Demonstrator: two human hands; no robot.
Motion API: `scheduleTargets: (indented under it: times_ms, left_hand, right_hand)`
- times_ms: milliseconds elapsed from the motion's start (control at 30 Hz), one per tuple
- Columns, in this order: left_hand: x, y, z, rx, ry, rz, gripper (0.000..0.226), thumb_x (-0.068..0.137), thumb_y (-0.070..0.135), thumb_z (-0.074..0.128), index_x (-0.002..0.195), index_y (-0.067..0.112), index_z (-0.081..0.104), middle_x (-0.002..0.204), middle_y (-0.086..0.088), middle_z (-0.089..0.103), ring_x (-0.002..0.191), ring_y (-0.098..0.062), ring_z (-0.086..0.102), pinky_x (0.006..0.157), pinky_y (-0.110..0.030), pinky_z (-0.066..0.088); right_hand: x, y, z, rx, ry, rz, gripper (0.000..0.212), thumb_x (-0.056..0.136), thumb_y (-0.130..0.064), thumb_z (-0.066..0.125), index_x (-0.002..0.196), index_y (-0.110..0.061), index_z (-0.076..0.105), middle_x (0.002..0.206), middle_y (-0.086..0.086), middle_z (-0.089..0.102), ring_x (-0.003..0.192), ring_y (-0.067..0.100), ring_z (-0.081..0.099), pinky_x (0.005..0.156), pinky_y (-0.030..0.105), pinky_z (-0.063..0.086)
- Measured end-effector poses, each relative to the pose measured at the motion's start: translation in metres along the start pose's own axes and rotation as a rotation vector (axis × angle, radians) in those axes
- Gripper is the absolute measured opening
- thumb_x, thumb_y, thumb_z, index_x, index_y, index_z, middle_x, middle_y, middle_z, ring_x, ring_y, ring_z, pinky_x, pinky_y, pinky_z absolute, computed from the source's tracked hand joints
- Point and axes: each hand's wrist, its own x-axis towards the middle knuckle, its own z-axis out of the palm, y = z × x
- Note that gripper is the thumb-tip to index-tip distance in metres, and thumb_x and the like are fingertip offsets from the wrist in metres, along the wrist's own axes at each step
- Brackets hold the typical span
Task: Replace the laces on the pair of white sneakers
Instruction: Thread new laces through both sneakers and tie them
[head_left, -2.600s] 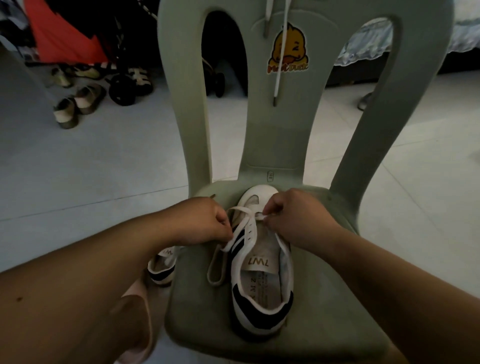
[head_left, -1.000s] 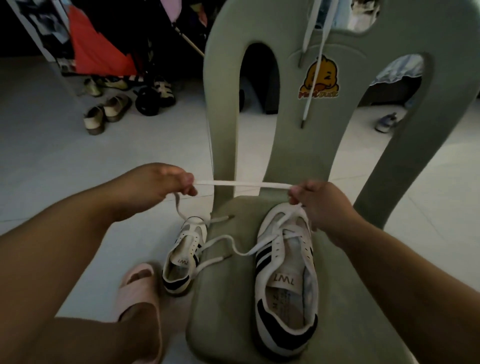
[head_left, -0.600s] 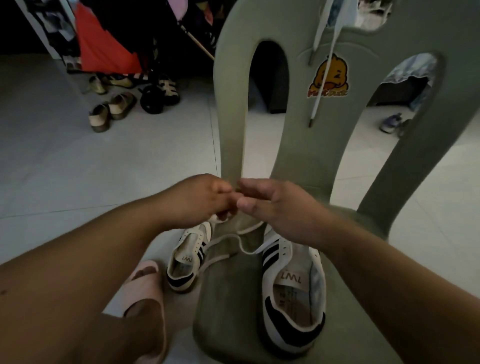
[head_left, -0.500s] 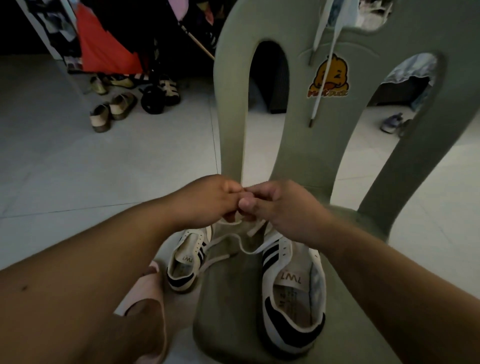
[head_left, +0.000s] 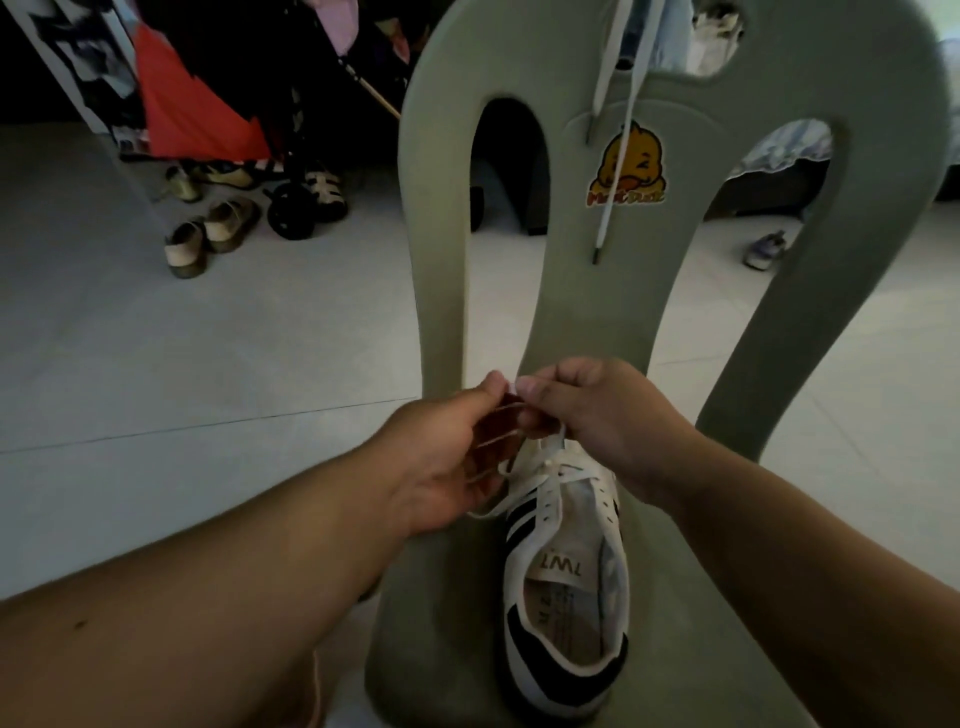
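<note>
Both hands keep a closed, pinching grip on the white lace (head_left: 506, 503): the left hand (head_left: 447, 462) has its fingers curled around gathered slack while thumb and forefinger nip the strand, and the right hand (head_left: 608, 415) pinches it just beside them, the fingertips of the two hands almost touching above the toe. Below them the white sneaker (head_left: 569, 597) with dark stripes lies on the seat of the green chair (head_left: 587, 322), toe towards the backrest. The lace seems to pass only through the holes nearest the toe; the eyelets (head_left: 549, 501) further up the tongue show bare, so this shoe looks to be at an early stage, with nearly all the rows left to thread. Two more laces (head_left: 605, 202) hang over the chair back, unused. The second sneaker of the pair is not in view, so its state cannot be told; judging by the hanging laces, it likely waits its turn.
</note>
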Motion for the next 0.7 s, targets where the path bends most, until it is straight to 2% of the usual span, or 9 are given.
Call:
scheduleTargets:
  times_ms: [100,200,300,367,433,567,633,700]
  left_hand:
    - [0.003,0.000,0.003,-0.283,0.027,0.012,0.020,0.093,0.033,0.052,0.087,0.022,0.068,0.080,0.004,0.072,0.081,-0.015,0.063,0.068,-0.034,0.040]
    - [0.003,0.007,0.000,-0.397,0.052,0.100,0.020,0.097,0.030,0.048,0.088,0.022,0.064,0.085,0.007,0.074,0.086,-0.013,0.067,0.070,-0.035,0.042]
    - [0.005,0.012,-0.009,-0.436,0.105,0.177,0.020,0.097,0.027,0.046,0.088,0.023,0.063,0.085,0.006,0.074,0.091,-0.013,0.068,0.076,-0.036,0.041]
    - [0.008,0.017,-0.016,-0.461,0.149,0.210,0.021,0.098,0.026,0.045,0.086,0.023,0.063,0.081,0.007,0.074,0.087,-0.012,0.068,0.076,-0.034,0.042]
    - [0.011,0.021,-0.025,-0.480,0.176,0.241,0.021,0.098,0.026,0.045,0.087,0.024,0.063,0.082,0.007,0.073,0.086,-0.012,0.068,0.073,-0.033,0.042]
    - [0.017,0.028,-0.043,-0.518,0.233,0.313,0.018,0.098,0.025,0.047,0.090,0.024,0.064,0.087,0.008,0.074,0.087,-0.010,0.069,0.073,-0.032,0.043]
    - [0.018,0.032,-0.051,-0.512,0.261,0.361,0.018,0.098,0.023,0.047,0.090,0.024,0.063,0.081,0.009,0.073,0.082,-0.008,0.069,0.073,-0.031,0.044]
    - [0.019,0.034,-0.056,-0.468,0.272,0.405,0.018,0.098,0.021,0.047,0.091,0.024,0.063,0.075,0.011,0.071,0.078,-0.007,0.069,0.073,-0.030,0.045]
  right_hand:
    - [-0.003,0.001,0.000,-0.042,-0.058,0.027,0.017,0.090,-0.028,0.061,0.078,-0.019,0.068,0.061,-0.010,0.068,0.055,-0.004,0.060,0.056,0.011,0.045]
    - [-0.005,0.005,-0.004,-0.150,-0.080,0.059,0.017,0.091,-0.028,0.061,0.077,-0.020,0.068,0.062,-0.009,0.069,0.058,-0.002,0.062,0.062,0.016,0.045]
    - [-0.004,0.012,-0.011,-0.280,-0.066,0.098,0.019,0.091,-0.028,0.060,0.076,-0.019,0.067,0.067,-0.006,0.069,0.065,0.004,0.065,0.055,0.014,0.045]
    - [-0.002,0.020,-0.016,-0.383,-0.031,0.129,0.021,0.092,-0.029,0.059,0.078,-0.018,0.069,0.074,-0.002,0.070,0.077,0.018,0.067,0.062,0.023,0.049]
    - [0.001,0.026,-0.020,-0.477,0.005,0.149,0.022,0.091,-0.031,0.060,0.077,-0.018,0.071,0.078,0.001,0.071,0.082,0.025,0.067,0.070,0.032,0.053]
    - [0.005,0.035,-0.024,-0.566,0.029,0.193,0.019,0.091,-0.028,0.059,0.082,-0.016,0.071,0.088,0.001,0.070,0.084,0.018,0.064,0.079,0.033,0.051]
    - [0.006,0.039,-0.024,-0.602,0.037,0.201,0.017,0.091,-0.026,0.059,0.085,-0.016,0.071,0.094,0.001,0.070,0.088,0.016,0.063,0.084,0.035,0.052]
    - [0.007,0.039,-0.024,-0.607,0.046,0.188,0.016,0.091,-0.026,0.059,0.083,-0.016,0.070,0.092,0.002,0.070,0.086,0.015,0.062,0.082,0.033,0.050]
